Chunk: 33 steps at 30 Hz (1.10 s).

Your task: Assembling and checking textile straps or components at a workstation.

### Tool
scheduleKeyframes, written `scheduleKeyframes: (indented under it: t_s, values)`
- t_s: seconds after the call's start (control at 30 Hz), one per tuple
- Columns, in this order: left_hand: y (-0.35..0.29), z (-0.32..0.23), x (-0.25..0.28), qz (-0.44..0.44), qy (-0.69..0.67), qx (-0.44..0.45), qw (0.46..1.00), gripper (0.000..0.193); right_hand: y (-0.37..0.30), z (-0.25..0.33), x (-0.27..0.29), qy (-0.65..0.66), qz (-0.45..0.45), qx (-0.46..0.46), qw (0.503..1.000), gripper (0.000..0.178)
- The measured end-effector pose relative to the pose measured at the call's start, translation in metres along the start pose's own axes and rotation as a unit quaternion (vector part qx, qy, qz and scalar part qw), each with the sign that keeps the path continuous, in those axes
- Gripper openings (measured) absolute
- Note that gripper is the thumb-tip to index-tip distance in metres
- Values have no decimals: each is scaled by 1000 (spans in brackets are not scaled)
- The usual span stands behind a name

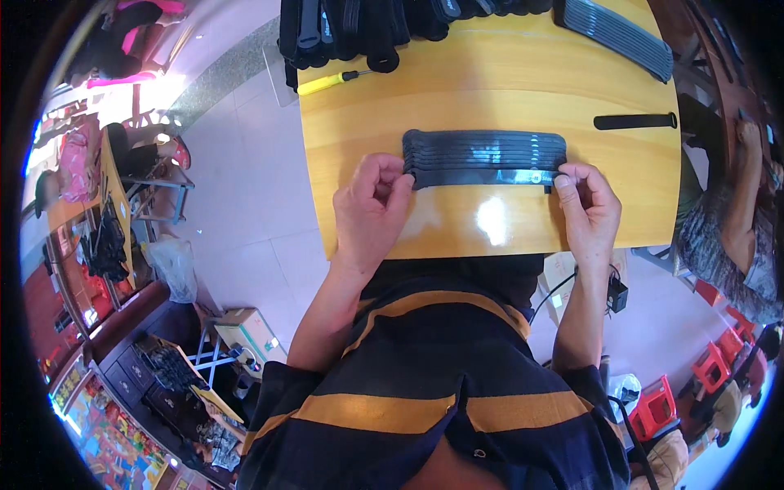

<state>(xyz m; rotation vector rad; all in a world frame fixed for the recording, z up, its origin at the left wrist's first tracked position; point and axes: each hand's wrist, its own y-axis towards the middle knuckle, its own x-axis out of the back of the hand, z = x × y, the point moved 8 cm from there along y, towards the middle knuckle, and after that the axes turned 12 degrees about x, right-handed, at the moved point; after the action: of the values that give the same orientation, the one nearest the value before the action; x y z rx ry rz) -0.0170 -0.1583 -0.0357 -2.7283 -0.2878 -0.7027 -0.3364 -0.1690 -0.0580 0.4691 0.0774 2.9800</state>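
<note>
Lying across the wooden table is a fanned row of flat black straps, overlapping one another, with rounded left ends. At the row's near edge runs the nearest strap, shiny and with a small pale print near its right end. My left hand pinches this strap's left end between thumb and fingers. Its right end is between the thumb and fingers of my right hand. A small dark tab sticks out below the strap beside my right thumb.
Dark bundled straps are heaped at the table's far left, near a yellow-handled tool. Another fanned stack lies far right, above a single black strap. Other people sit nearby. Boxes and red stools stand on the floor.
</note>
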Motion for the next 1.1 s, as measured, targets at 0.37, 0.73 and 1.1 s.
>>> scheduleKeyframes:
  t_s: [0.37, 0.73, 1.1]
  values:
    - [4, 3, 0, 10, 1, 9, 1000, 20, 2, 7, -1, -60, -6, 20, 998, 11]
    - [6, 3, -2, 23, 3, 17, 1000, 23, 2, 3, -2, -64, -22, 11, 998, 10]
    - [9, 2, -1, 31, -3, 13, 999, 20, 6, 10, -5, -90, -18, 5, 996, 9]
